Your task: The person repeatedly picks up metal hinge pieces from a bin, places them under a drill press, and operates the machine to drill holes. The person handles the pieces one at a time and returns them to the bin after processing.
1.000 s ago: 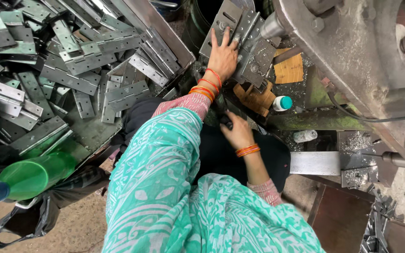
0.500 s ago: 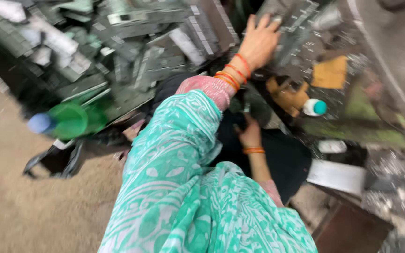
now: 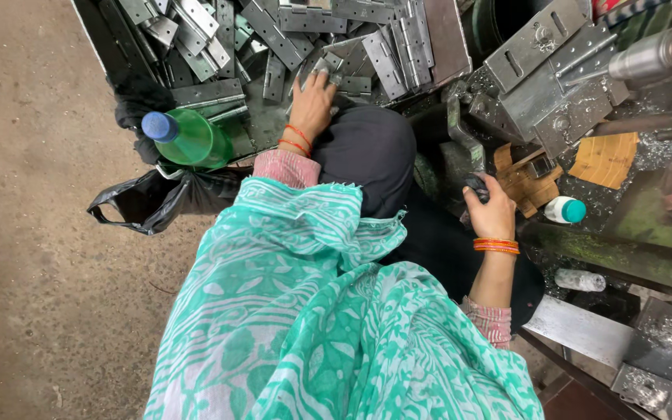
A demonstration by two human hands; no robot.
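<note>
Dusty concrete floor is spreading around the seated person. Nearest, the right hand (image 3: 493, 211) is clenching a dark knob (image 3: 476, 185). Farther off, the left hand (image 3: 313, 105) is resting fingers-down, unclenched, on piled metal hinges (image 3: 305, 35) beside a green bottle (image 3: 188, 138).

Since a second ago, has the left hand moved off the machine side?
Yes. The left hand has swung from the plates by the machine to the pile of metal hinges beside the green bottle.

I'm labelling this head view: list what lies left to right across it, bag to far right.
Black plastic bag → green bottle → left hand on grey metal hinges → right hand → white bottle with teal cap → wooden block.
</note>
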